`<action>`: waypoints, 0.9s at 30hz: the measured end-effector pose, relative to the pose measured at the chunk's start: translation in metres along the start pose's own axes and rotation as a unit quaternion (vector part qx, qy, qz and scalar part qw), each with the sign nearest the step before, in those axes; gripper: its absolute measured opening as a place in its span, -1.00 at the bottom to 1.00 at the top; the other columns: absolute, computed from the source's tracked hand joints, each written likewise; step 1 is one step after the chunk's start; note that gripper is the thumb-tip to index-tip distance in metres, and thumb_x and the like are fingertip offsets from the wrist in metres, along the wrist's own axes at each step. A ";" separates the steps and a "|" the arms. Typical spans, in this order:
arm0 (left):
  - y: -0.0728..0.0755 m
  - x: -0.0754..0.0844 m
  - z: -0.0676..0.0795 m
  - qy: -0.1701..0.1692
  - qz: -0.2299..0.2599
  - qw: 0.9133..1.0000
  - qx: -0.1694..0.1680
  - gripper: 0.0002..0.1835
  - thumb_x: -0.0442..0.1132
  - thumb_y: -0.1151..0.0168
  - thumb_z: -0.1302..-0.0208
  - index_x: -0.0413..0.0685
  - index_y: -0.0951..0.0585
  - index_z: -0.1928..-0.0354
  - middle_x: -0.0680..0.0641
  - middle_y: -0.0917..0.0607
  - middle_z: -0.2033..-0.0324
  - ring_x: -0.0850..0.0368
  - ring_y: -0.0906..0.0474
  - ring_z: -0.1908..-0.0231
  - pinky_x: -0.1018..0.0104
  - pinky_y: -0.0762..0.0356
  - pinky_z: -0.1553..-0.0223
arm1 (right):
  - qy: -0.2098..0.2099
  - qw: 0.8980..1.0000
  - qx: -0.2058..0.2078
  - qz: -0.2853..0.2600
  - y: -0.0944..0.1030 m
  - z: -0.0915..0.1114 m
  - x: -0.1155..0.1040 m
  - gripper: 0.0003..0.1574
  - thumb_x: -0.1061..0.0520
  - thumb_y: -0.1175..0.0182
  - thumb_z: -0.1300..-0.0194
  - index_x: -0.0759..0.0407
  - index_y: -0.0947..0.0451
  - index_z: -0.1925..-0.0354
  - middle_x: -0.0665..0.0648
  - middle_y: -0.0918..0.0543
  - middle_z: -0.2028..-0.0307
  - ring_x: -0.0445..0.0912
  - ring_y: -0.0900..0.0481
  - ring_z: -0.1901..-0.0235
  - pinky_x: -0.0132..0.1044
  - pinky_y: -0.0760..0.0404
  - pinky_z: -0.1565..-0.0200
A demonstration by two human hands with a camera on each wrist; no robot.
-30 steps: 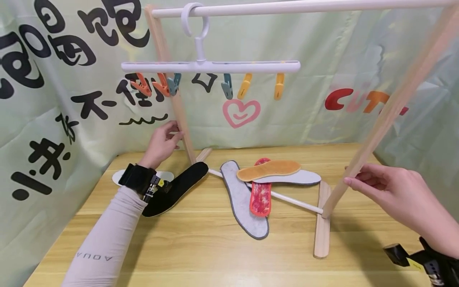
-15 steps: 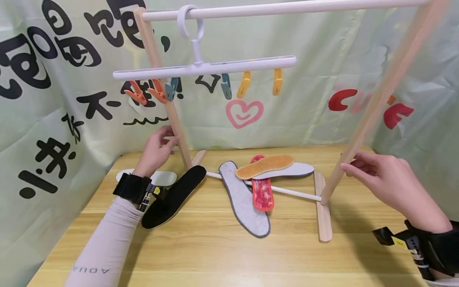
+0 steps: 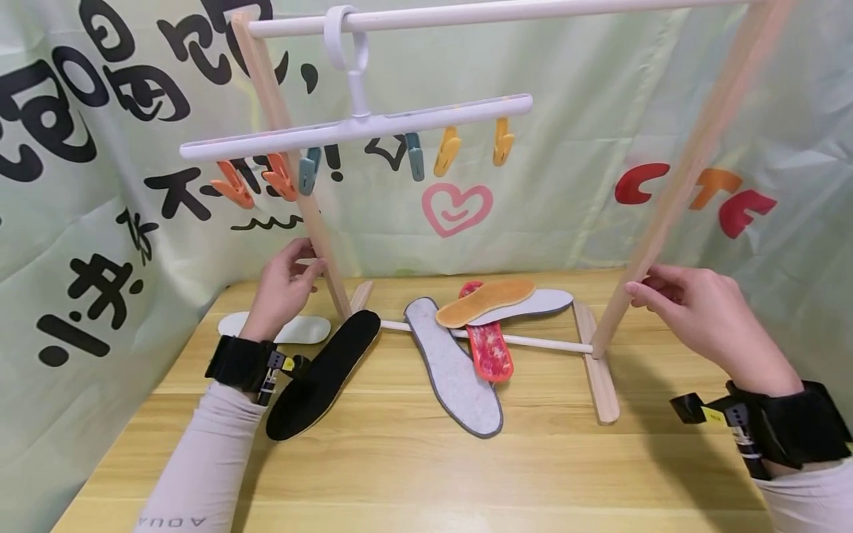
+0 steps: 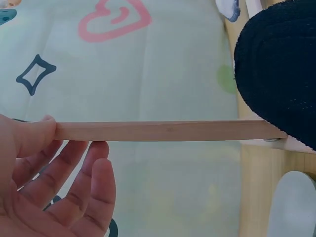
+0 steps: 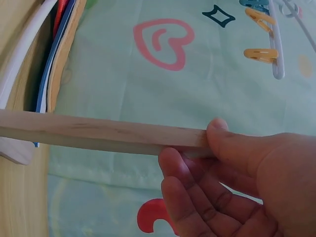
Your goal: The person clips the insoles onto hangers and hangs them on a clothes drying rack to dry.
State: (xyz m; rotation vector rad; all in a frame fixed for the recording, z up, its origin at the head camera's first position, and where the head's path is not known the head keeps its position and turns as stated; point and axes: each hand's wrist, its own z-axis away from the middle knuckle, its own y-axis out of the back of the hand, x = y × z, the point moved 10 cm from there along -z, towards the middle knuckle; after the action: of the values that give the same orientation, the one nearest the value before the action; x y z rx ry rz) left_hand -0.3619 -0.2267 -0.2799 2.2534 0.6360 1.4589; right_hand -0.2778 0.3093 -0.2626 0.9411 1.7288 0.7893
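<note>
A wooden rack with a white top rod (image 3: 533, 11) stands on the table between my hands. My left hand (image 3: 276, 292) pinches its left post (image 3: 320, 229); the left wrist view shows the thumb above that post (image 4: 173, 131) and fingertips below. My right hand (image 3: 706, 318) pinches the right post (image 3: 669, 207) low down, thumb and fingers on opposite sides in the right wrist view. From the rod hangs a white hanger (image 3: 400, 122), tilted with its left end lower. It carries orange clothespins (image 3: 280, 178), blue clothespins (image 3: 415, 157) and yellow clothespins (image 3: 446, 152).
A black insole (image 3: 323, 377) and a white insole (image 3: 306, 331) lie near the left arm. Around the rack's lower rod (image 3: 546, 343) are a grey insole (image 3: 453, 377), a red patterned insole (image 3: 492, 355), a tan insole (image 3: 486, 302) and a light grey insole (image 3: 543, 305). Printed cloth (image 3: 546, 215) stands behind.
The rack has shifted left in view, its right foot moving farther back, with both hands still on the posts. The hanger has swung from level to tilted. The insoles near the rod have moved slightly.
</note>
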 end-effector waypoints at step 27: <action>0.014 0.003 0.013 -0.037 0.027 0.998 -0.046 -0.61 -0.20 -0.27 -0.60 -0.23 -0.57 -0.32 -0.28 -0.74 -0.09 0.12 -0.78 0.12 0.43 -0.75 0.14 | -0.002 1.000 0.014 -0.018 -0.013 -0.036 0.001 -0.52 -0.03 -0.23 -0.63 0.33 -0.67 -0.20 0.41 -0.84 0.11 -0.16 -0.79 0.21 -0.38 -0.42 0.37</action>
State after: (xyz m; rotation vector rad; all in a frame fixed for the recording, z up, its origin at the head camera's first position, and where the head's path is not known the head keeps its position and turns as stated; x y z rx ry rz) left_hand -0.3462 -0.2372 -0.2753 2.2590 0.4788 1.3935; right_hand -0.3148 0.3008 -0.2628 0.9268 1.7521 0.7401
